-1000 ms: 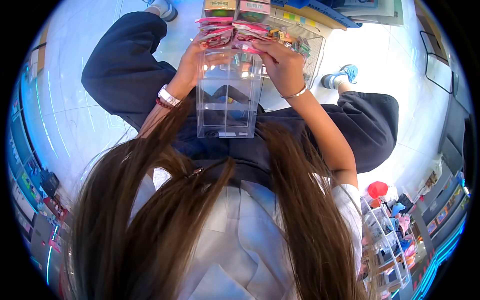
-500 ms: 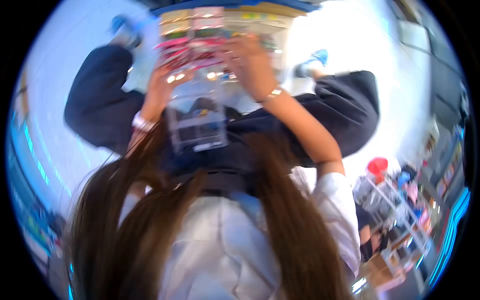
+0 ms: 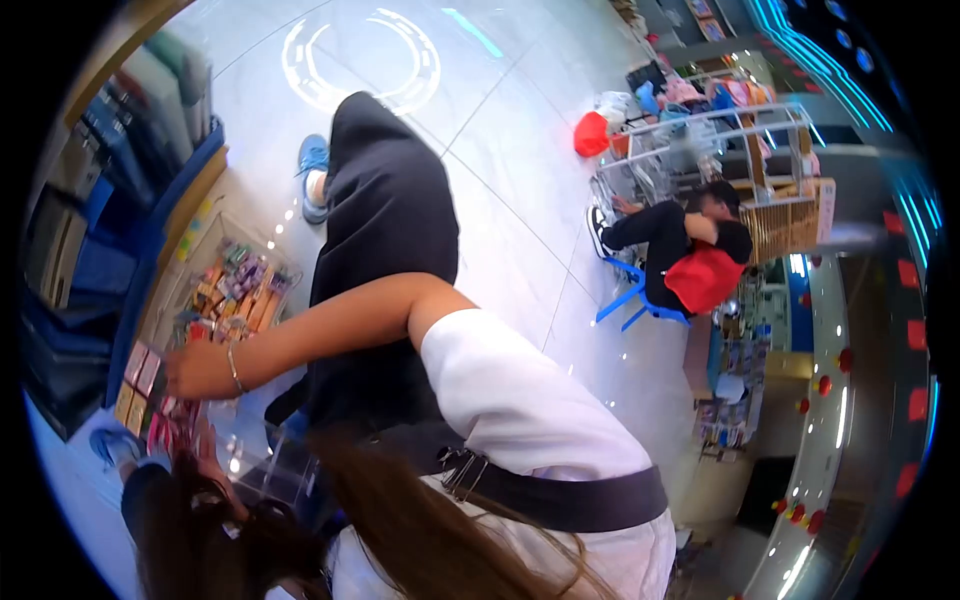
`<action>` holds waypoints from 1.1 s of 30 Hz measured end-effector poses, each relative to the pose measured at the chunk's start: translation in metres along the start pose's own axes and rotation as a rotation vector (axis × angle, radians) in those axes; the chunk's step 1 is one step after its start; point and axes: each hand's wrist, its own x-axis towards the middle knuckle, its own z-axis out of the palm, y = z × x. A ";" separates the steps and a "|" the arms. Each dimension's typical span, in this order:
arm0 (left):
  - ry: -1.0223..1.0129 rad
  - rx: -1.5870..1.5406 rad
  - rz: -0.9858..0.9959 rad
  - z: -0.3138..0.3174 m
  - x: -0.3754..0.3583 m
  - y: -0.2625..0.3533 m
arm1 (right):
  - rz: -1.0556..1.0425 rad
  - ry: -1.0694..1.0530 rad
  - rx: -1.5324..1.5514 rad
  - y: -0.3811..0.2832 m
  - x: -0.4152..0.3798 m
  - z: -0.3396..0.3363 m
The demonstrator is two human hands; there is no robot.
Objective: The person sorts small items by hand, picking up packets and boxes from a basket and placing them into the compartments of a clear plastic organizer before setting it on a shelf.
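the view now turns sideways, so i cannot tell if right hand near pink packets, or left hand beside clear box, is holding something.

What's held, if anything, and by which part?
I can't tell: the left hand is by the clear rectangular plastic box, the right hand by pink packets.

My white short sleeve meets a wide black belt over loose black trousers. Upper left, my shoe is blue — and a thin silvery bracelet circles the wrist of my right hand.
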 end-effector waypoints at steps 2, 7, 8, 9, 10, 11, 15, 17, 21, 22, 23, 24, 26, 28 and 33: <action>-0.019 0.017 -0.003 0.005 0.014 0.002 | -0.039 0.006 -0.025 0.000 -0.001 -0.010; -0.040 0.065 -0.005 0.012 0.034 0.012 | -0.167 0.030 -0.079 -0.001 0.006 -0.022; -0.041 0.069 -0.005 0.013 0.038 0.012 | -0.156 0.035 -0.092 0.000 0.007 -0.022; -0.049 0.077 -0.009 0.014 0.041 0.013 | -0.165 -0.043 -0.045 0.001 0.008 -0.023; -0.055 0.083 -0.013 0.015 0.043 0.015 | -0.176 -0.120 0.008 0.000 0.009 -0.022; -0.057 0.086 -0.015 0.015 0.045 0.016 | -0.182 -0.109 0.071 0.004 0.010 -0.016; -0.042 0.088 -0.021 0.003 0.036 0.021 | -0.188 -0.184 0.131 0.004 0.014 -0.013; -0.016 0.068 -0.017 -0.008 0.011 0.031 | -0.256 -0.073 0.131 0.003 0.016 -0.004; 0.027 -0.061 -0.014 -0.023 -0.041 0.030 | -0.230 -0.334 0.052 -0.017 0.034 -0.053; 0.025 -0.088 -0.016 -0.025 -0.053 0.026 | -0.251 -0.311 0.010 -0.018 0.036 -0.045; 0.026 -0.110 -0.017 -0.025 -0.060 0.017 | -0.245 -0.180 0.027 -0.021 0.037 -0.044; 0.046 -0.115 -0.006 -0.030 -0.075 0.019 | -0.231 -0.096 0.037 -0.028 0.043 -0.054; 0.059 -0.122 -0.014 -0.027 -0.084 0.011 | -0.217 0.042 0.192 -0.047 0.057 -0.063; 0.102 -0.106 0.011 -0.021 -0.092 0.017 | -0.221 -0.009 0.201 -0.065 0.053 -0.067; 0.059 -0.040 0.000 0.027 -0.081 0.025 | -0.153 -0.196 0.056 -0.040 0.029 -0.052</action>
